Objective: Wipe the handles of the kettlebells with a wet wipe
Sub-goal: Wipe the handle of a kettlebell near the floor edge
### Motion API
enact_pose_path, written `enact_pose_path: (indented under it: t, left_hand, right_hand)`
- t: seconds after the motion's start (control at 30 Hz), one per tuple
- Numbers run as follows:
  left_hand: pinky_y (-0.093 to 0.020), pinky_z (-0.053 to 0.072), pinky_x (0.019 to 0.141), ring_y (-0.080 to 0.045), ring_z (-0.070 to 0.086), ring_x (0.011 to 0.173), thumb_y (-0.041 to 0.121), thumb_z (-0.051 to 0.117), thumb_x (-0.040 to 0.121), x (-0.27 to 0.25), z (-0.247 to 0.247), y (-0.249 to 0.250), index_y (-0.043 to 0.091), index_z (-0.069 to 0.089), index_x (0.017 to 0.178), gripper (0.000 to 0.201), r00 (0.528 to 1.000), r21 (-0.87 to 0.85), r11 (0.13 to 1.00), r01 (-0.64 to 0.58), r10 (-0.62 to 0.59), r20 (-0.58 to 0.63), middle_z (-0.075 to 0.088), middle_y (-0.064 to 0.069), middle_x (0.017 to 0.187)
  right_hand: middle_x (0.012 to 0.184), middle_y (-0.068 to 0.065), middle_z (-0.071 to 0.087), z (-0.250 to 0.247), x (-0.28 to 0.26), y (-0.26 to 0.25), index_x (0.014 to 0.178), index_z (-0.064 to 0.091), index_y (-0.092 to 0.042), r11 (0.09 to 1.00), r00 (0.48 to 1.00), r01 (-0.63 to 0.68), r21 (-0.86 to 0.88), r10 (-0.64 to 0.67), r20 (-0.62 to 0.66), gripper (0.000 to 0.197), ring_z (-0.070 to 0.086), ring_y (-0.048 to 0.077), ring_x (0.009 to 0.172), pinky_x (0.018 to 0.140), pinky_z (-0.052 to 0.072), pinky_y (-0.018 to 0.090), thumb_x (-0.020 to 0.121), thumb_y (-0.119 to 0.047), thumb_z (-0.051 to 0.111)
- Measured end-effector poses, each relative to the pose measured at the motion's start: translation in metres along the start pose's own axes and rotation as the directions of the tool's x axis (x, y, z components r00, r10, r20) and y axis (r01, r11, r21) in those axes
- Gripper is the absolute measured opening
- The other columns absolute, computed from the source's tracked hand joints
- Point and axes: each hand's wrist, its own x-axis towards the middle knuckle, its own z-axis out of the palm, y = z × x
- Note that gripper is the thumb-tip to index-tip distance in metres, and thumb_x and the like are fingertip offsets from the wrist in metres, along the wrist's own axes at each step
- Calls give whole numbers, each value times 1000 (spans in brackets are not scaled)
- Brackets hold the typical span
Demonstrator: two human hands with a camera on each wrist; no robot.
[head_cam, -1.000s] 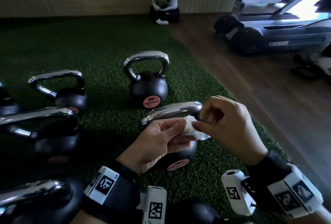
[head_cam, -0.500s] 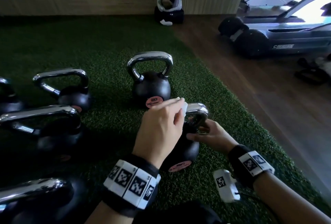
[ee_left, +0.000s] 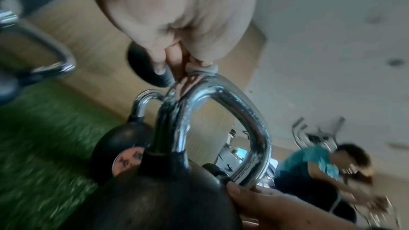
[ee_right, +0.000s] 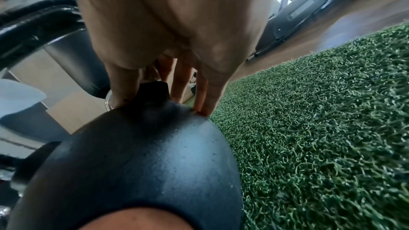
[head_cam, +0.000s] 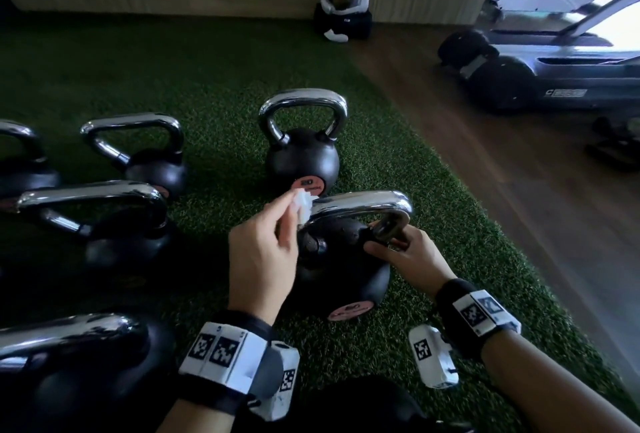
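Here the chrome handle [head_cam: 360,205] runs left-right; the left hand [head_cam: 263,252] pinches the wet wipe [head_cam: 304,205] onto its left end, while the right hand [head_cam: 407,254] grips its right post.

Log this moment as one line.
step: wiping handle | left hand: pinches wet wipe on nearest kettlebell handle | right hand: steadies handle base

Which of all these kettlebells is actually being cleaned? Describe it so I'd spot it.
On the green turf, find its right edge by the wooden floor. The nearer kettlebell there is the only one with hands on it: a white wipe on its chrome handle's left end.
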Motion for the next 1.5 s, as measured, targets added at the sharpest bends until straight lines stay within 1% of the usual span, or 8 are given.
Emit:
enact_pose_path:
  t: [0.4, 0.57, 0.67, 0.8, 0.9, 1.1, 1.23, 1.5]
  left_hand:
    - [-13, 50, 98, -1, 68, 116, 7, 54, 105, -35, -1, -24, 13, 69, 132, 32, 940, -391, 856, 339, -320, 114, 72, 4, 127]
    - [-21, 55, 99, -5, 71, 112, 6, 60, 101, -49, 12, -46, 27, 71, 121, 30, 873, -413, 769, 488, -438, 216, 77, 13, 115]
    - [-28, 57, 98, -1, 73, 101, 4, 61, 101, -59, 19, -51, 24, 79, 94, 28, 845, -336, 777, 532, -458, 277, 79, 17, 100]
    - [-19, 56, 92, -4, 74, 99, 16, 65, 101, -59, 15, -38, 19, 79, 99, 14, 809, -389, 713, 583, -465, 360, 80, 10, 99]
    - [-13, 55, 85, 1, 75, 94, 24, 73, 95, -60, 17, -36, 29, 77, 102, 9, 851, -358, 774, 522, -445, 279, 80, 14, 94]
    - [-5, 53, 75, 13, 71, 83, 27, 74, 93, -61, 27, -32, 27, 79, 100, 8, 905, -203, 882, 425, -411, 108, 73, 24, 80]
    - [-10, 53, 72, 11, 70, 79, 36, 75, 93, -42, 37, -39, 24, 82, 97, 15, 905, -143, 894, 424, -411, 115, 74, 22, 78]
    - [-4, 48, 71, 10, 67, 79, 22, 78, 92, 13, 68, -39, 13, 83, 103, 16, 917, -76, 933, 353, -328, 227, 81, 3, 87]
  right_hand:
    - [101, -14, 77, -1, 4, 6, 103, 75, -30, 1000, 1000, 10, -23, -10, 13, 42, 71, 3, 98, 94, 57, 41, 73, -57, 84]
    - [112, -15, 76, -2, 8, 11, 116, 72, -38, 997, 998, 52, 53, -53, 28, 61, 70, 6, 110, 103, 54, 46, 63, -66, 85]
    - [114, -11, 77, 0, 9, 11, 118, 74, -31, 981, 999, 44, 187, -48, 18, 57, 70, 10, 113, 107, 52, 45, 66, -43, 92]
    - [112, 3, 78, 1, 6, 6, 116, 74, -13, 949, 997, 44, 313, -60, 43, 47, 72, 14, 109, 98, 54, 35, 72, -13, 91]
    - [109, 10, 78, 0, 8, 5, 111, 74, -6, 953, 998, 45, 299, -57, 33, 43, 73, 15, 104, 93, 55, 34, 71, -3, 89]
    - [102, -5, 79, -5, -3, 13, 107, 75, -36, 991, 999, 50, 124, -49, -19, 61, 75, 17, 100, 96, 57, 52, 54, -65, 91]
    - [95, -22, 77, -20, -33, 9, 95, 76, -43, 992, 997, 71, -100, -72, -15, 37, 71, -4, 89, 85, 57, 29, 64, -57, 90]
    - [104, -14, 68, -16, -68, 0, 117, 76, -33, 842, 904, 427, -331, -395, 163, 32, 66, -1, 94, 76, 54, 11, 86, -40, 78]
